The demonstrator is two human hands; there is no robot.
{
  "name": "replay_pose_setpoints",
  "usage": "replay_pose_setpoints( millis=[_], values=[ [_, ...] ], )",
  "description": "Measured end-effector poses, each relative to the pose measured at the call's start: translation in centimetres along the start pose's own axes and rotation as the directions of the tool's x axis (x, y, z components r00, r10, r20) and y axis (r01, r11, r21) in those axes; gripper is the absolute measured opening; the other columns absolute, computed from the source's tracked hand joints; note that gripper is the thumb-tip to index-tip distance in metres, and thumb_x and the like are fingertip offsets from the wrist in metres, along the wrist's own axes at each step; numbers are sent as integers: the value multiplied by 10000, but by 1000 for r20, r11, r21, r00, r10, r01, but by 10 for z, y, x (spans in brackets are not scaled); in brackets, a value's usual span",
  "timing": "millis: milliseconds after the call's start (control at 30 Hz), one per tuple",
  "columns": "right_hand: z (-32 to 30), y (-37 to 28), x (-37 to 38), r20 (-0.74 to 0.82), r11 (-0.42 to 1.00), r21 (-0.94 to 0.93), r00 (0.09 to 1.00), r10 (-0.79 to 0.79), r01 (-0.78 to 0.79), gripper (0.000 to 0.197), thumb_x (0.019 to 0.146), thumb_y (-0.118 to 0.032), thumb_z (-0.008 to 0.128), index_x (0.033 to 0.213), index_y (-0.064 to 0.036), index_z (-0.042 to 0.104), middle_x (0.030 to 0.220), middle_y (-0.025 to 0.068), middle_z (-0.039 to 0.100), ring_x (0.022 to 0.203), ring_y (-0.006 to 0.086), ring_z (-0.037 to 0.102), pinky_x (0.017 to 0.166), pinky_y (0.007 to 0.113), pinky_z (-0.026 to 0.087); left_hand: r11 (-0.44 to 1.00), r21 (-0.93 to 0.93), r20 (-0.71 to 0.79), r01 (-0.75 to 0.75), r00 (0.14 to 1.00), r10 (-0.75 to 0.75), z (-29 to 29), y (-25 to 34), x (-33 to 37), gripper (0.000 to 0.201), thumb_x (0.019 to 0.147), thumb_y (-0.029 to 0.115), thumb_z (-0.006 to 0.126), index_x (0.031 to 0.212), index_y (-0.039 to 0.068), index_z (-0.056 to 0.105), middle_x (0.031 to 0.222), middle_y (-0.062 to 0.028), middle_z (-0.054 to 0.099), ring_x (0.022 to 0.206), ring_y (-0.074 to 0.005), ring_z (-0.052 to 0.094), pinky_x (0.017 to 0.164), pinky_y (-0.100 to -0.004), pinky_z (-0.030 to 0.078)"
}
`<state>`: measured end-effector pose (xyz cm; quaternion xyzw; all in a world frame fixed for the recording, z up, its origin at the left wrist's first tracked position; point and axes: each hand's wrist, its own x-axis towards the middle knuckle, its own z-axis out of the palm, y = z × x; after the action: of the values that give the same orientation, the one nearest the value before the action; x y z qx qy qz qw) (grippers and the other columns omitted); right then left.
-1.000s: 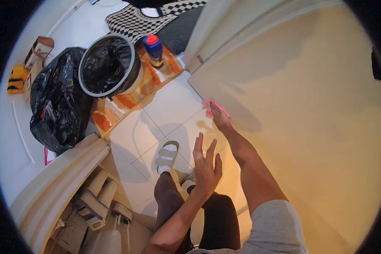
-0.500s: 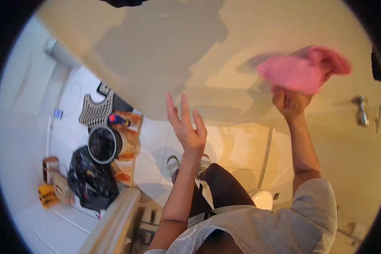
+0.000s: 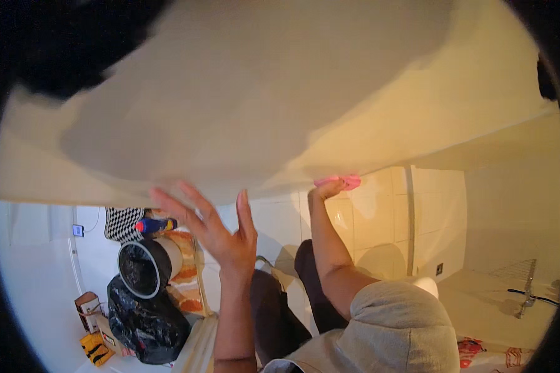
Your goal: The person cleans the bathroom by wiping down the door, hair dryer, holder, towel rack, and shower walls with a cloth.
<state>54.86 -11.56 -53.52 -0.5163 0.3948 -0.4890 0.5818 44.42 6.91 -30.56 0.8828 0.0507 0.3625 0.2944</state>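
My right hand (image 3: 330,189) holds a pink cloth (image 3: 349,181) low against the pale, smooth wall (image 3: 230,112). Part of the cloth is hidden behind the fingers. To the left, my left hand (image 3: 225,239) is raised with its fingers spread and nothing in it. Its fingertips are in front of the wall's lower part; whether they touch it, I cannot tell. A broad shadow falls over the wall.
At left stand a bin (image 3: 173,261) with a black liner, a black plastic bag (image 3: 144,326) and a blue bottle (image 3: 158,225) with a red cap. A checkered mat (image 3: 123,222) and an orange-white rug (image 3: 186,286) lie there. A metal tap (image 3: 529,297) is at right.
My right hand has brought the cloth down and left, from higher on the wall to its lower part. My left hand has shifted left, fingers spread wider. The view has turned.
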Motion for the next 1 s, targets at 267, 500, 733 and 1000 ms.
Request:
replay_pose_setpoints(
  millis=[267, 500, 733, 1000],
  values=[
    [-37, 173, 30, 782, 629, -91, 336, 525, -772, 372, 847, -354, 388, 578, -99, 421, 461, 118, 352, 328, 378, 357, 356, 606, 380, 999, -19, -25, -28, 999, 27, 56, -20, -56, 763, 873, 74, 612, 1483, 24, 157, 1514, -310, 43, 1394, -481, 94, 1091, -540, 223],
    [-24, 54, 120, 466, 369, 34, 341, 816, -929, 238, 763, -228, 374, 553, -119, 399, 442, 142, 316, 345, 360, 307, 347, 535, 314, 962, -207, -45, -178, 984, 173, 37, 66, -15, 751, 850, 32, 613, 1479, 40, 204, 1504, -334, 16, 1390, -508, 59, 1074, -562, 232],
    [30, -228, 104, 355, 723, 458, 852, 385, -517, 193, 919, -235, 320, 749, -180, 390, 409, 42, 259, 274, 225, 280, 264, 410, 222, 932, -313, 59, -183, 976, 212, -83, 150, 51, 707, 832, 7, 613, 1456, 38, 283, 1507, -320, 49, 1387, -502, 110, 1077, -552, 254],
    [80, -430, 139, -23, 865, 424, 958, -288, 270, 381, 970, -104, 441, 1337, -172, 360, 984, 28, 551, 646, 137, 545, 528, 290, 457, 806, -429, 33, -407, 885, 465, -168, 242, 132, 649, 832, 3, 603, 1425, 25, 341, 1495, -279, 191, 1389, -452, 185, 1093, -520, 251]
  ],
)
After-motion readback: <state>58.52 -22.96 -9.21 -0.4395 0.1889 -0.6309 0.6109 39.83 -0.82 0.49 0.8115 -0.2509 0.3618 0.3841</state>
